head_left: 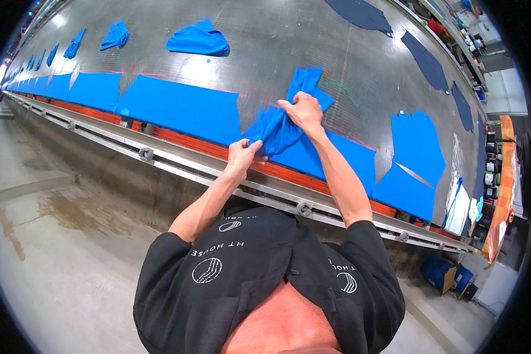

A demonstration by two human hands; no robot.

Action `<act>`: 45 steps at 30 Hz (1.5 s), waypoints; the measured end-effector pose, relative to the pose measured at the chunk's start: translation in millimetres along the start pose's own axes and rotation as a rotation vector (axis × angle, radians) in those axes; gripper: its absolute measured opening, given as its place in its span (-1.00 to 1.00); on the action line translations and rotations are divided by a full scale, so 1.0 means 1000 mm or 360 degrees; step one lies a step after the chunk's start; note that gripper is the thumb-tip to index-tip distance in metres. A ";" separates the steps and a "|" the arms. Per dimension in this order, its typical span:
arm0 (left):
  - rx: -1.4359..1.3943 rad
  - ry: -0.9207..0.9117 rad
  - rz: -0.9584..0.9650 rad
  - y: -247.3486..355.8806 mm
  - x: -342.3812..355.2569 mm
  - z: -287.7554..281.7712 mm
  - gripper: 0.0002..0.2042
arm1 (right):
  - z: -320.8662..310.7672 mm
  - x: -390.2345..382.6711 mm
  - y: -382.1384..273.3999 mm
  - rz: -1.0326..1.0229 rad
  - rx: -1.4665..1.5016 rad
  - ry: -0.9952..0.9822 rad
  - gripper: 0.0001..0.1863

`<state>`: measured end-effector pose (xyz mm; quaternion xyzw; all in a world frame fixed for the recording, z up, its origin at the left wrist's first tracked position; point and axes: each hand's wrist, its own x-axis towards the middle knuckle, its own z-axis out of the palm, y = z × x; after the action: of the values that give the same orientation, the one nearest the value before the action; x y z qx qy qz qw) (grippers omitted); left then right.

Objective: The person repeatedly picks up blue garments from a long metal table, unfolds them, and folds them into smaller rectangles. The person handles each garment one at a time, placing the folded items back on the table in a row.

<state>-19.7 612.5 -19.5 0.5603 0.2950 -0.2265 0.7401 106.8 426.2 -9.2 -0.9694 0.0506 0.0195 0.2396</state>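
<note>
Blue cloth (277, 131): bunched and creased, at the near side of the bench (265, 35), between both hands; a loose end spreads on the far side.
Left hand (243, 154): fingers pressed together, pinching the near left edge of the cloth, which lies just right of and beyond it.
Right hand (304, 111): pinching a fold farther up; the cloth shows to its left and beyond its knuckles.
Flat pieces: one (180, 109) lies just left of the held cloth, first in a row along the near edge; another (348, 160) lies to the right, and whether the held cloth joins it I cannot tell.
Done so far: the flat row looks finished, as a judgement; the held cloth seems partway, not yet smoothed.
Left over: bunched blue pieces (197, 40) line the far left; whether waiting or set aside is unclear.
Right end: more blue cloth (416, 141) lies mostly flat, with dark pieces (426, 60) beyond.
Bench edge: a metal rail (103, 134) runs along the near side, above the pale floor (71, 289).
</note>
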 end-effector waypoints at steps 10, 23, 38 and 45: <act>-0.0435 -0.0031 0.0193 0.031 -0.017 0.020 -0.85 | -0.076 -0.004 0.085 0.0353 0.2415 -0.0219 -0.91; -0.0401 0.0078 0.0058 -0.023 0.003 0.012 -0.80 | -0.081 -0.182 0.184 0.1100 0.1799 0.0265 -0.86; 0.0649 -0.0134 -0.0107 -0.002 -0.036 0.016 -0.83 | -0.087 -0.134 0.219 0.0862 0.0293 0.0335 -0.80; 0.0707 -0.0264 -0.0088 0.006 -0.030 0.003 -0.86 | -0.086 -0.137 0.234 0.0847 0.0645 0.0374 -0.91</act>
<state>-36.6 611.2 5.7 0.6805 0.1915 -0.3512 0.6139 -53.5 192.8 -32.9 -0.8505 0.3315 -0.0409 0.4063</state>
